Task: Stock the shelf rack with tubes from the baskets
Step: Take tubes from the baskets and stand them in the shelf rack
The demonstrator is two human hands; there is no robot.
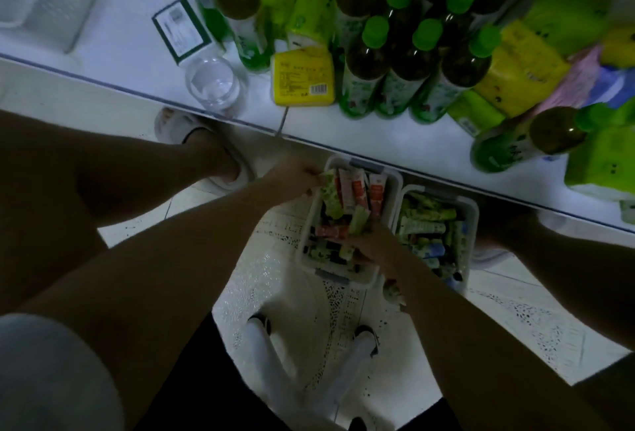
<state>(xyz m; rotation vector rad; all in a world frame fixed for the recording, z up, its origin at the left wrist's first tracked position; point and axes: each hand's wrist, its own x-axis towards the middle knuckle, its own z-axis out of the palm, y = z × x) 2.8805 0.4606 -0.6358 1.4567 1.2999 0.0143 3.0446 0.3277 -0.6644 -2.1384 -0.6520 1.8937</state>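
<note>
Head view: both hands [299, 173] [369, 241] grip soft, flat tubes [357, 190].

Two baskets [350, 279], two hands [369, 241]

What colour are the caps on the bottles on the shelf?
Bright green caps on the bottles, shown in the head view.

The single head camera is looking steeply down from above the person, its wide angle bending the edges. It is sitting close over both forearms, facing the shelf [213, 63] beyond the grip of the left hand [295, 173] and the right hand [369, 241], with the floor underneath.
</note>
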